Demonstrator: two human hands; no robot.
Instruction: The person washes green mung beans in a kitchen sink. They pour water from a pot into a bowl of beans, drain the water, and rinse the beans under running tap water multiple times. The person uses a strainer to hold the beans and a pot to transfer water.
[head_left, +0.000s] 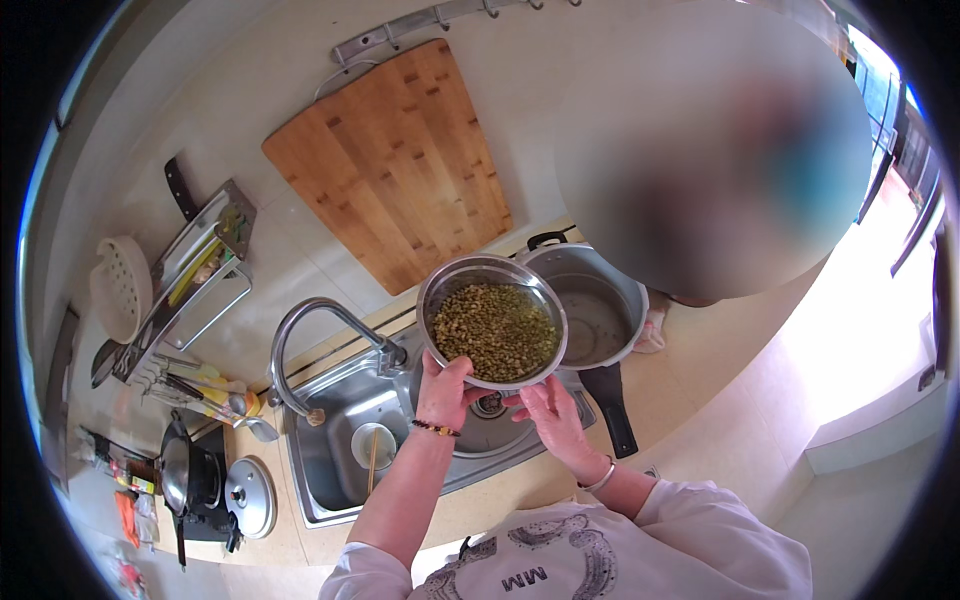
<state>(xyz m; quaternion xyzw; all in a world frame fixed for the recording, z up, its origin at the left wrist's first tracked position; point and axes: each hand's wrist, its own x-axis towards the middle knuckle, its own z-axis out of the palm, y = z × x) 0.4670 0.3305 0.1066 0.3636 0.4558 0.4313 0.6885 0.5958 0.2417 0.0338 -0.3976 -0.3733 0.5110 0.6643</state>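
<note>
My left hand (444, 394) grips the near-left rim of a stainless steel bowl (556, 289), thumb over the edge. Small green-brown beans, probably mung beans (491, 334), lie in the bowl, with some liquid visible above them. My right hand (551, 416) is at the near-right underside of the bowl, its fingers partly spread; whether it bears any weight is unclear. The bowl is above the right basin of a steel sink (337, 405), partly covering a pressure cooker pot (600, 322). Some liquid covers the bottom of this pot, whose black handle (616, 412) points towards me.
A curved faucet (281, 352) arches over the left basin, where a white bowl (373, 444) holds chopsticks (373, 461). Leftward are a round metal lid (251, 499) and a wok (180, 476) on the stove. A wooden cutting board (397, 161) leans on the wall.
</note>
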